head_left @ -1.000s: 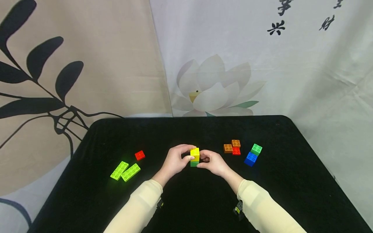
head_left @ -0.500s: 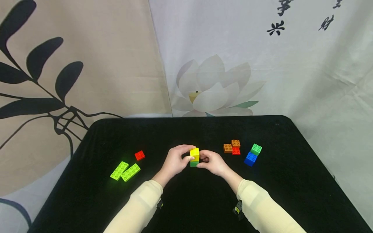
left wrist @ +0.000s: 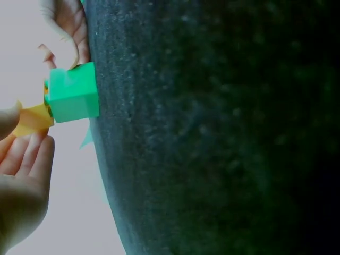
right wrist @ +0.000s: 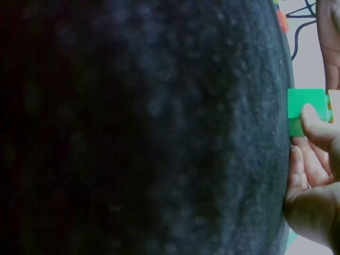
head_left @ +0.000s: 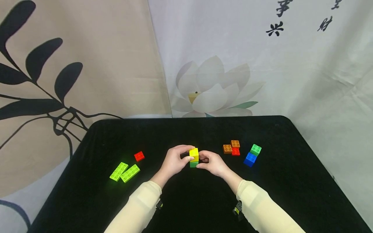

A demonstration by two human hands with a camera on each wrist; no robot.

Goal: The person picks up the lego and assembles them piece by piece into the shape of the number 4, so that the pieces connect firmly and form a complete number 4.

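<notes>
the left hand (head_left: 174,159) is pinching the yellow block (head_left: 194,154) directly above the green block (head_left: 193,165), which the right hand (head_left: 214,163) is gripping.

On the black cloth-covered table (head_left: 193,200), we find a yellow plastic block (head_left: 194,154) atop a green plastic block (head_left: 193,165), between the left hand (head_left: 172,160) and the right hand (head_left: 214,164). To our left lies a long lime plastic brick (head_left: 118,171); a second lime brick (head_left: 130,173) is just right of it, and a square red plastic brick (head_left: 139,156) lies behind both (well apart from the hands). On our right, a square orange plastic brick (head_left: 227,149) is left of another red brick (head_left: 235,151), with a second orange brick (head_left: 235,143) directly behind that red one. Farther right, a blue plastic brick (head_left: 250,159) sits before a smaller green brick (head_left: 255,149). Behind the table hangs a printed fabric backdrop (head_left: 122,64).
</notes>
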